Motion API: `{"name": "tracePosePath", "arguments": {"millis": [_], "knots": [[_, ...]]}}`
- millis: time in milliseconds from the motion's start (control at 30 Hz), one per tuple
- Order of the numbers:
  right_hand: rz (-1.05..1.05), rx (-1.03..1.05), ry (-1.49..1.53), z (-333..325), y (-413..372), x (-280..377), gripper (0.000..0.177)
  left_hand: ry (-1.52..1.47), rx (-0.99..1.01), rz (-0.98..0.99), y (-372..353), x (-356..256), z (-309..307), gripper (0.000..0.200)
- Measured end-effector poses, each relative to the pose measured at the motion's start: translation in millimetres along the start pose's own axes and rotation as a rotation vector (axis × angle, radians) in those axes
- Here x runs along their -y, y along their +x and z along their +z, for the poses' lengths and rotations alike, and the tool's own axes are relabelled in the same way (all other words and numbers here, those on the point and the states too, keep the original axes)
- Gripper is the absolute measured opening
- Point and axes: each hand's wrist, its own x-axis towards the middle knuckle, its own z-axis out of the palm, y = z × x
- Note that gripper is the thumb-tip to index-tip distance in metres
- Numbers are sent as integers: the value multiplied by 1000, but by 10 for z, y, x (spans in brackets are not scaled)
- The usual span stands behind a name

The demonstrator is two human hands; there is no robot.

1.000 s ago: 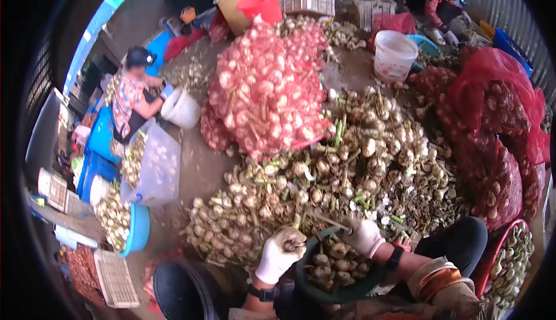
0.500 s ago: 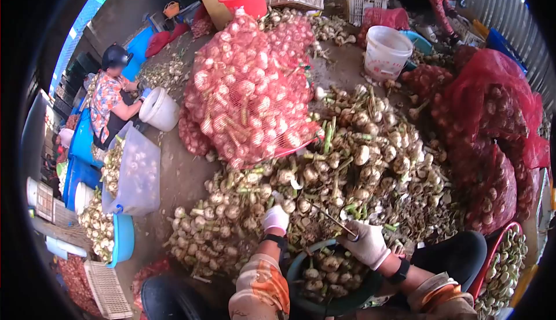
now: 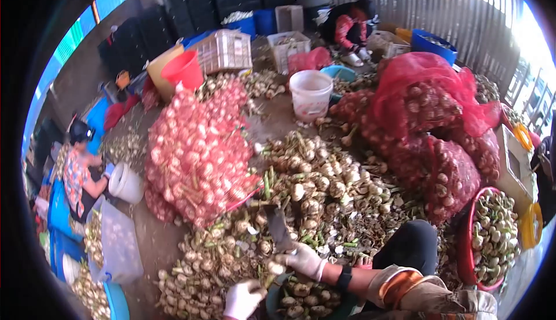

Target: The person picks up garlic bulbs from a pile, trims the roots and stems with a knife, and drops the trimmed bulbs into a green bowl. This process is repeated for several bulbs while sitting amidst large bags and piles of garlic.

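Observation:
My right hand [image 3: 305, 261], in a whitish glove, is closed round the handle of a broad-bladed knife [image 3: 278, 228]. Its dark blade points up and away from me over the garlic pile [image 3: 313, 190]. Lower left, my gloved left hand [image 3: 243, 300] has its fingers closed on the stem end of a garlic bulb [image 3: 274, 268], whose pale head sits just below the knife hand. Part of the grip is hidden. Beneath both hands stands a dark green tub [image 3: 272, 305] holding several trimmed bulbs [image 3: 310, 300].
Red mesh sacks of garlic [image 3: 197, 152] rise ahead, with more sacks [image 3: 452, 175] to the right. A white bucket [image 3: 311, 97] stands behind the pile. By my right knee is a red basin [image 3: 466, 250] of garlic. Two co-workers crouch, one left [image 3: 81, 172], one far back [image 3: 350, 28].
My left hand has drawn back from the pile toward me, with a garlic bulb. My right hand has moved left, the knife blade now raised. The view has swung right and up.

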Motion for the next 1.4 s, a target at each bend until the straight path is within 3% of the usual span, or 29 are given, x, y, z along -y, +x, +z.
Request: {"name": "tracePosePath", "arguments": {"millis": [67,100,133,200,367,533,567,600,633,667,700,733,800,833,867,967,1067,1133,1167,1300,1367,1400], "knots": [[-15,41,-105,155,-204,252,47,166,48,-267,-59,-460,-55,39],[-79,46,-198,192,-240,216,46,57,5,-313,-95,-491,-3,39],[-144,50,-292,237,-275,157,44,-122,-195,-150,-145,-563,57,26],[-69,122,-331,297,-353,134,43,-809,-31,-493,-154,-692,100,19],[-42,232,-319,281,-412,125,47,-1215,-95,-395,-166,-449,535,28],[-81,145,-741,170,-499,403,43,-1647,-196,-679,135,-450,573,27],[-285,32,-809,92,-492,399,41,-1734,-246,-769,166,-437,575,27],[-250,-1,-1019,46,-454,472,41,-1818,-330,-878,165,-413,577,27],[-284,-56,-1197,1,-485,507,40,-1492,-276,-613,102,-338,565,26],[-300,28,-1182,-21,-494,573,36,-1145,-197,-403,0,-288,501,26],[-503,0,-952,-8,-520,537,28,-1136,-208,-461,-32,-375,359,25],[-321,81,-1087,73,-581,671,26,-1134,-221,-478,29,-426,291,24],[-408,172,-1208,91,-612,583,22,-1171,-126,-565,-37,-221,407,34],[-441,206,-1214,95,-619,534,23,-1280,-249,-511,-75,-263,409,44],[-475,225,-1227,98,-617,513,24,-1311,-196,-578,-72,-220,416,49],[-476,229,-1287,154,-618,531,23,-1051,-134,-466,-97,-211,441,41],[-514,261,-1296,179,-618,506,21,-1218,-241,-404,-101,41,654,31],[-495,274,-1314,209,-640,542,22,-1502,-300,-528,-67,228,852,27],[-499,277,-1315,202,-642,532,22,-1356,-296,-437,-92,-105,572,23],[-447,282,-1365,184,-643,552,28,-1444,-232,-361,-221,-167,525,24],[-530,223,-1359,83,-574,362,32,-1083,-141,-430,-251,-212,470,29],[-611,167,-1354,11,-505,225,35,-1083,-139,-429,-258,-286,417,29]]}}
